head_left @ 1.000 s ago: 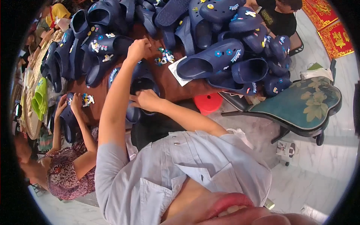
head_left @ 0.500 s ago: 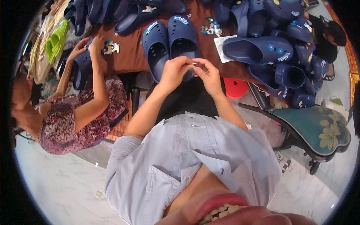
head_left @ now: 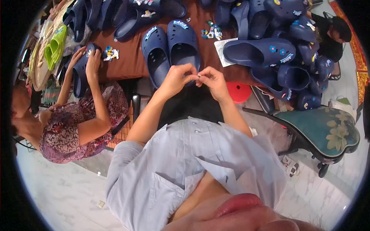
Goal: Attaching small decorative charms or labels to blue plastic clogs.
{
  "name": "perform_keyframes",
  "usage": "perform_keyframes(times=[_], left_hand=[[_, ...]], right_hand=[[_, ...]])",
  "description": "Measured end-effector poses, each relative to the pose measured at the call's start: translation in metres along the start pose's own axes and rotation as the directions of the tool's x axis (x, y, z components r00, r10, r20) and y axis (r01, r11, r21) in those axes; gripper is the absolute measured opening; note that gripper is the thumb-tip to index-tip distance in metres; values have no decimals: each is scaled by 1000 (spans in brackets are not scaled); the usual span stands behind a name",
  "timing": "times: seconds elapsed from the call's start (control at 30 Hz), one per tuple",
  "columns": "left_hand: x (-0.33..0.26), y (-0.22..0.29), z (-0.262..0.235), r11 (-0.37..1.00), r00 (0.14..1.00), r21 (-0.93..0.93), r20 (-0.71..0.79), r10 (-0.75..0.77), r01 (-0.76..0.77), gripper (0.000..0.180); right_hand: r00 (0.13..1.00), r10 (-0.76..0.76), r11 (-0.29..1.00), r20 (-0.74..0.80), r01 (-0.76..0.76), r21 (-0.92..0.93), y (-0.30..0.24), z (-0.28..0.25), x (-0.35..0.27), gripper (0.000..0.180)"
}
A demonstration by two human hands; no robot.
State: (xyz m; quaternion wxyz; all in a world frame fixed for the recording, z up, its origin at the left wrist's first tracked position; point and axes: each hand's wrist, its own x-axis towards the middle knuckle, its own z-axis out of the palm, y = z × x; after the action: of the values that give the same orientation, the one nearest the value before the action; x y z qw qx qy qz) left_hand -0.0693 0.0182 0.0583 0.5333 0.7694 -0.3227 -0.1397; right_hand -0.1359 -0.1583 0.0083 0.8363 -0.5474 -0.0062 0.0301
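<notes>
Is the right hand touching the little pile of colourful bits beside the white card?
Apart. The head view shows a strip of brown tabletop between the right hand and the colourful bits.

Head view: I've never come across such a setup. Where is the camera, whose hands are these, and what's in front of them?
There is no machine here. The picture comes from a wide fisheye camera on a person's head, looking down, so straight edges bend. The wearer's bare left hand and right hand meet near a pair of navy clogs, pinching a tiny piece too small to identify. The brown tabletop bears more navy clogs and small colourful charms. At the picture's left, another person's hands are on a clog.
</notes>
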Motion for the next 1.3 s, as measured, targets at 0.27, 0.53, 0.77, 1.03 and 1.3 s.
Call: perform_keyframes(times=[0.27, 0.53, 0.77, 1.03, 1.3], left_hand=[[-4, -5, -9, 869, 914, 484, -302, 271, -97, 13], [-18, -25, -12, 752, 859, 652, -436, 268, 96, 25], [-5, -37, -6, 652, 870, 735, -431, 239, 185, 36], [22, -54, -6, 636, 907, 723, -412, 84, 269, 39], [28, -74, -5, 685, 865, 665, -491, 100, 298, 30]], right_hand=[[997, -66, 998, -40, 65, -22, -10, -8, 17, 8], [921, -213, 964, -325, 145, -221, -15, -27, 75, 19], [868, -352, 895, -351, 203, -397, 7, -34, 109, 12], [835, -395, 846, -384, 168, -506, 23, -32, 117, 14], [861, -374, 781, -344, 93, -617, 33, -30, 124, 19]])
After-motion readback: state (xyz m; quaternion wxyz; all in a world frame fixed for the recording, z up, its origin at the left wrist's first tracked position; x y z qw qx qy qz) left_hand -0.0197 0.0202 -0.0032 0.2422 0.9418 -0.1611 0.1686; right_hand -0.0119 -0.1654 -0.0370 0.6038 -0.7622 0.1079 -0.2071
